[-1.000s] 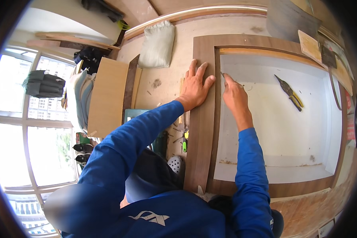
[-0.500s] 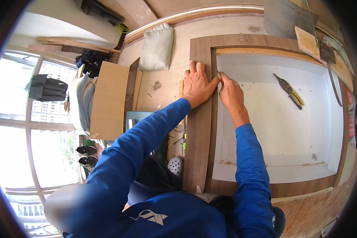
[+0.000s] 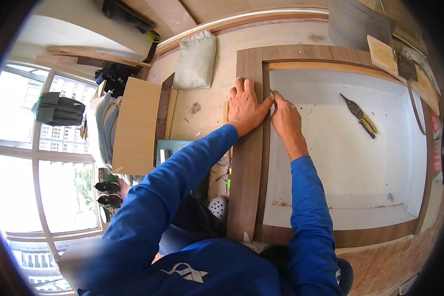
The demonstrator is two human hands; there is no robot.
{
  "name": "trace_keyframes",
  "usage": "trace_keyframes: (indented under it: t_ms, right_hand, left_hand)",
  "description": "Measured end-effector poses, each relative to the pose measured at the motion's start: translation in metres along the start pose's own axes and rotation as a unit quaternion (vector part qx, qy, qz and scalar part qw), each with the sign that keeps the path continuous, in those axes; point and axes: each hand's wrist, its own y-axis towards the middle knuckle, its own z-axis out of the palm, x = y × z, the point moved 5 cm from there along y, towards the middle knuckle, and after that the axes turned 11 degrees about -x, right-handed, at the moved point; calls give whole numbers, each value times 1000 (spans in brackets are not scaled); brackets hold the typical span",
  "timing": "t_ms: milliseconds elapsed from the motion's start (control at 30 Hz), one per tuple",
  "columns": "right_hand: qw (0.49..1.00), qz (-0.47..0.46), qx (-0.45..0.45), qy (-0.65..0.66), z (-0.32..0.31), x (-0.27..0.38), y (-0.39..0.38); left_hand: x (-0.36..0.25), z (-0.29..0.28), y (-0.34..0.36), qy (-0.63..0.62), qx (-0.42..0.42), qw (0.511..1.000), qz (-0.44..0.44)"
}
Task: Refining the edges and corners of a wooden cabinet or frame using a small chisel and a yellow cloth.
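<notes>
My left hand [image 3: 246,104] lies on the left side of a brown wood-grain frame [image 3: 246,182], fingers stretched over it and thumb reaching to the inner edge. Right beside that thumb, my right hand [image 3: 286,118] is closed in a pinch at the same edge. A small thin tip shows above its fingers, but what it belongs to is too small to name. The frame surrounds a shallow white recess [image 3: 330,163]. Inside the recess, to the right of my right hand, lies a pair of pliers [image 3: 358,116] with yellow and black handles.
A grey-white stuffed sack [image 3: 195,61] lies on the floor beyond the frame. Left of my left arm stand a light wooden panel [image 3: 135,126] and a blue stool [image 3: 172,146]. A flat wooden board [image 3: 382,55] rests over the far right corner. Debris dots the floor and recess.
My right hand has shifted very slightly along the frame's inner edge, its forearm a little to the left. My left hand stays in place on the frame.
</notes>
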Motion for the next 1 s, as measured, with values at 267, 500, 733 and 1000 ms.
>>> trace_keyframes:
  t_ms: [267, 500, 733, 1000]
  right_hand:
    - [1000, -7, -12, 1, 3, -3, 2]
    - [1000, -11, -3, -8, 0, -2, 9]
    - [1000, -4, 3, -10, 2, -3, 12]
    - [1000, -8, 6, -14, 2, -1, 16]
  left_hand:
    - [-3, 0, -1, 7, 4, 1000, 1]
    - [-3, 1, -1, 6, 6, 1000, 1]
    - [-3, 1, -1, 5, 13, 1000, 5]
    - [-2, 1, 0, 11, 8, 1000, 5]
